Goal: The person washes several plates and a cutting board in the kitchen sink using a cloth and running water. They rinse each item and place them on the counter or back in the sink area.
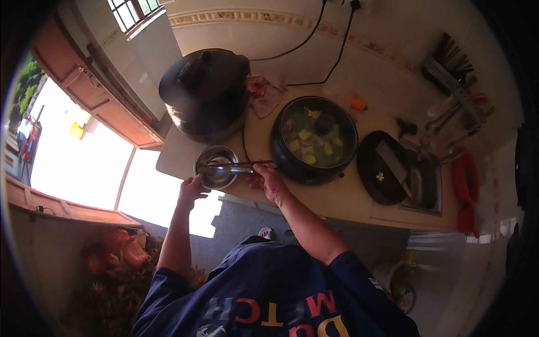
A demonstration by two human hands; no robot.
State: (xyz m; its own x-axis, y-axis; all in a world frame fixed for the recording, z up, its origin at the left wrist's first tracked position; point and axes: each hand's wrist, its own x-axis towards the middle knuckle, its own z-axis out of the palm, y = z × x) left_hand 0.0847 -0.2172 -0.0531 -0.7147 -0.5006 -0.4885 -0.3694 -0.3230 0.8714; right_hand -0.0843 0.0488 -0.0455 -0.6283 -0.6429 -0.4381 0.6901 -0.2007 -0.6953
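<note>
A round stainless steel bowl (225, 183) is at the counter's front left edge. My left hand (193, 191) grips its near left rim, thumb up and fingers below. A metal spoon (229, 169) and a pair of dark chopsticks (252, 162) lie across the bowl, their ends pointing right. By those ends is my right hand (271, 181), its upper fingertips close to the chopsticks and the lower fingers spread; whether it holds them I cannot tell. A dark electric pot (290, 166) stands just beyond my right hand, its glass lid (309, 139) over green chunks of food.
Behind the bowl stands a black rice cooker (206, 92), a pink cloth (267, 99) beside it. Right of the pot, a cleaver (391, 160) lies on a dark round board (370, 181) overlapping the sink (429, 189). A red basket (463, 177) is farther right. Power cords (343, 54) run up the wall.
</note>
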